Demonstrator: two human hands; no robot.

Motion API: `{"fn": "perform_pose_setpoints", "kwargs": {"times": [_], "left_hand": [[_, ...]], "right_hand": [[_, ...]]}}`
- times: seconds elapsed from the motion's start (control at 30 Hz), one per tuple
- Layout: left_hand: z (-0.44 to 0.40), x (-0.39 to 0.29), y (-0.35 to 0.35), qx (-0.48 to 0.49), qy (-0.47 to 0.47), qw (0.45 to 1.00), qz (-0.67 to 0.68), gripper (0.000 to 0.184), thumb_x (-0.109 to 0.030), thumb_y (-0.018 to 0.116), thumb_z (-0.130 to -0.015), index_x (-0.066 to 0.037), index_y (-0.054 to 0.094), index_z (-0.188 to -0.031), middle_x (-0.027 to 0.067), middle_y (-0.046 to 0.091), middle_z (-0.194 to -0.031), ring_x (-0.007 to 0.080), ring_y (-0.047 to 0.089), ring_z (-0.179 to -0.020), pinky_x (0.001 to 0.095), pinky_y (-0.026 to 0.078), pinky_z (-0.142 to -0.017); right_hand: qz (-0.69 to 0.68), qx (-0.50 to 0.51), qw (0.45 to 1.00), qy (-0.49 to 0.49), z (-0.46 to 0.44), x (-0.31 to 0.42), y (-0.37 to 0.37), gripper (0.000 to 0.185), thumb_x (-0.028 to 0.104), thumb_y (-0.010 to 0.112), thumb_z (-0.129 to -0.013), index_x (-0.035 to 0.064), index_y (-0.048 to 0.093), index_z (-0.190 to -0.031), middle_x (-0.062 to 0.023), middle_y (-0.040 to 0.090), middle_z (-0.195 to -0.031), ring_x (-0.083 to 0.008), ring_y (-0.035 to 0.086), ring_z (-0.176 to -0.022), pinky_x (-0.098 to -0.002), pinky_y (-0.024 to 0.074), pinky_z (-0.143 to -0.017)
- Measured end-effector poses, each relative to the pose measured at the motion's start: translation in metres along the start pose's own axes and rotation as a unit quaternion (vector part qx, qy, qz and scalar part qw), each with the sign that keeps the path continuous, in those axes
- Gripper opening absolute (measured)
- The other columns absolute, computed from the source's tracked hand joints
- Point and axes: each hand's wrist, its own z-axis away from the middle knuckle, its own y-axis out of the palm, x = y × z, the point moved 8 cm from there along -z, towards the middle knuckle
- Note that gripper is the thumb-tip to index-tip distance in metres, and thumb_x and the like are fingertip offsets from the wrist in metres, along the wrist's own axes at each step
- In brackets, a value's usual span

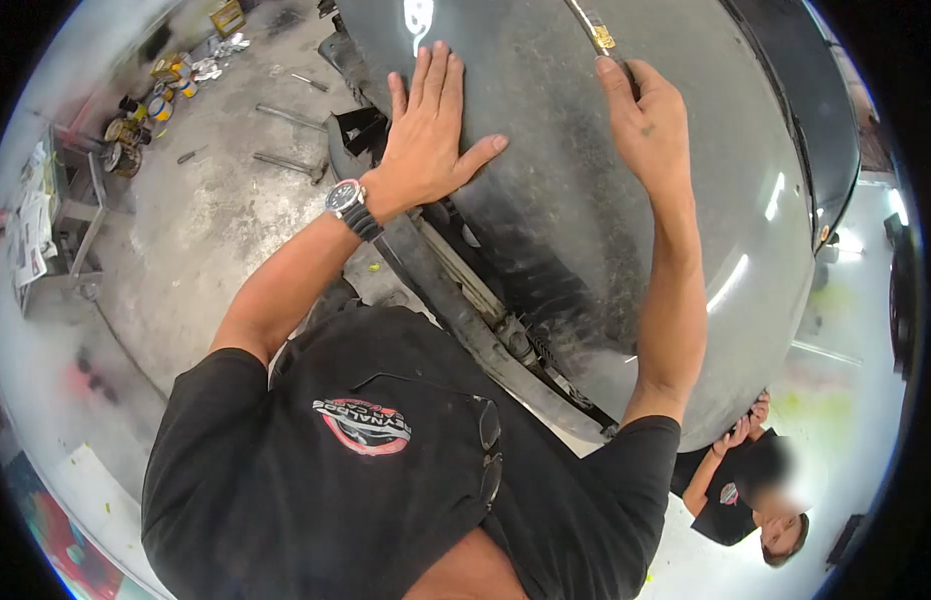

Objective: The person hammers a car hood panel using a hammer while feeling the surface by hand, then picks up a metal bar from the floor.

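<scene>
A grey, dull-finished car hood (546, 120) with dusty smudges spreads out in front of me. My left hand (426, 135), a watch on its wrist, lies flat on the hood near its front edge, fingers spread. Over the hood's farther part, my right hand (651, 120) is wrapped round a slim dark bar-like tool (593, 28) with a gold-coloured patch. The tool's far end runs out of the top of the view, so its exact kind cannot be made out.
Below the hood edge is the open front of the car (476, 290). Long metal tools (291, 163) lie on the concrete floor (216, 220). Cans (161, 105) and a paper-covered stand (46, 220) are at left. Another person (736, 490) touches the car's edge at lower right.
</scene>
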Motion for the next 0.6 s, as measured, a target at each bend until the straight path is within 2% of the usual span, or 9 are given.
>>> {"fn": "perform_pose_setpoints", "kwargs": {"times": [0.13, 0.23, 0.27, 0.37, 0.4, 0.5, 0.6], "left_hand": [[-0.036, 0.024, 0.000, -0.062, -0.031, 0.997, -0.026, 0.101, -0.063, 0.055, -0.100, 0.013, 0.024, -0.159, 0.0377, 0.022, -0.166, 0.0509, 0.017, -0.158, 0.0689, 0.014, -0.123], [-0.068, 0.085, 0.007, -0.069, -0.223, 0.970, -0.063, 0.103, -0.068, 0.052, -0.099, 0.010, 0.025, -0.161, 0.0234, 0.025, -0.171, 0.0416, 0.019, -0.160, 0.0586, 0.017, -0.128], [-0.068, 0.084, 0.008, -0.093, -0.235, 0.963, -0.092, 0.099, -0.066, 0.052, -0.100, 0.010, 0.030, -0.159, 0.0246, 0.030, -0.169, 0.0418, 0.024, -0.158, 0.0580, 0.019, -0.128], [-0.046, 0.041, 0.011, -0.136, -0.144, 0.979, -0.048, 0.106, -0.066, 0.056, -0.096, 0.019, 0.029, -0.154, 0.0400, 0.029, -0.161, 0.0542, 0.022, -0.154, 0.0730, 0.019, -0.120], [-0.035, 0.022, 0.009, -0.129, -0.127, 0.982, -0.049, 0.106, -0.065, 0.057, -0.096, 0.019, 0.029, -0.153, 0.0405, 0.028, -0.162, 0.0554, 0.022, -0.154, 0.0722, 0.020, -0.120], [-0.017, -0.006, 0.006, -0.108, -0.127, 0.986, -0.008, 0.105, -0.063, 0.056, -0.097, 0.020, 0.028, -0.154, 0.0400, 0.024, -0.164, 0.0547, 0.019, -0.155, 0.0705, 0.017, -0.122], [-0.017, -0.006, 0.008, -0.108, -0.138, 0.984, -0.018, 0.101, -0.060, 0.058, -0.098, 0.016, 0.026, -0.156, 0.0385, 0.022, -0.165, 0.0523, 0.018, -0.157, 0.0690, 0.015, -0.123]], "right_hand": [[0.040, 0.045, 0.997, -0.047, -0.010, -0.006, 0.004, 0.049, 0.043, 0.064, -0.103, -0.0013, 0.060, -0.082, -0.0094, 0.052, -0.063, -0.0227, 0.049, -0.061, -0.0404, 0.0420, -0.061], [0.066, 0.062, 0.993, -0.079, -0.015, -0.001, 0.007, 0.043, 0.043, 0.064, -0.102, 0.0006, 0.065, -0.093, -0.0117, 0.060, -0.066, -0.0267, 0.057, -0.063, -0.0420, 0.0453, -0.063], [0.056, 0.056, 0.992, -0.098, -0.017, 0.003, 0.009, 0.041, 0.043, 0.064, -0.103, 0.0020, 0.067, -0.098, -0.0126, 0.062, -0.068, -0.0281, 0.060, -0.065, -0.0425, 0.0466, -0.064], [0.049, 0.065, 0.990, -0.116, -0.021, 0.024, 0.009, 0.037, 0.042, 0.063, -0.103, 0.0072, 0.068, -0.114, -0.0145, 0.067, -0.073, -0.0322, 0.067, -0.071, -0.0437, 0.0500, -0.068], [0.051, 0.073, 0.989, -0.114, -0.021, 0.030, 0.009, 0.036, 0.042, 0.063, -0.103, 0.0091, 0.069, -0.118, -0.0151, 0.068, -0.074, -0.0335, 0.068, -0.073, -0.0441, 0.0510, -0.070], [0.045, 0.070, 0.984, -0.157, -0.029, 0.037, 0.015, 0.033, 0.040, 0.062, -0.104, 0.0108, 0.069, -0.118, -0.0156, 0.068, -0.076, -0.0361, 0.067, -0.071, -0.0445, 0.0512, -0.070], [0.160, 0.089, 0.960, -0.211, -0.042, 0.028, 0.030, 0.032, 0.038, 0.062, -0.105, 0.0099, 0.069, -0.118, -0.0163, 0.069, -0.077, -0.0375, 0.067, -0.070, -0.0441, 0.0511, -0.069]]}}
